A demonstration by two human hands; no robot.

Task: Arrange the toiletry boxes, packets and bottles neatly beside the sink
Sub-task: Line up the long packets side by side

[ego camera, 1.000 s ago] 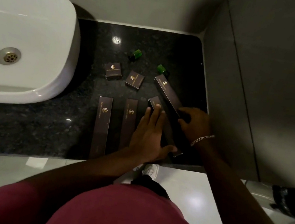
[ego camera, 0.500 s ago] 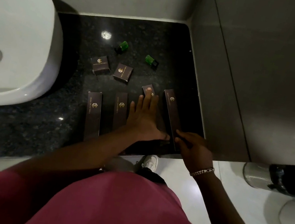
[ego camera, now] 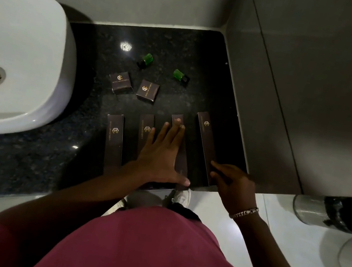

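Observation:
Several long dark boxes with gold logos lie side by side near the front of the black granite counter (ego camera: 185, 46): the leftmost long box (ego camera: 114, 138), a second (ego camera: 145, 128), a third (ego camera: 178, 119) and the rightmost long box (ego camera: 206, 138). My left hand (ego camera: 162, 154) lies flat with fingers spread on the second and third boxes. My right hand (ego camera: 231, 184) touches the near end of the rightmost box with its fingertips. Behind them sit two small square boxes (ego camera: 120, 82) (ego camera: 147, 90) and two small green bottles (ego camera: 146, 59) (ego camera: 180, 76) lying on their sides.
A white sink (ego camera: 20, 56) stands at the left of the counter. Grey tiled walls (ego camera: 291, 106) close the back and right. Beyond the counter's front edge are a pale floor, my white shoe (ego camera: 181, 198) and a metal bin (ego camera: 332, 212) with a black liner.
The rightmost long box has turned from slanted to nearly parallel with the others. My right hand slid down to its near end; my left hand stayed pressed on the middle boxes.

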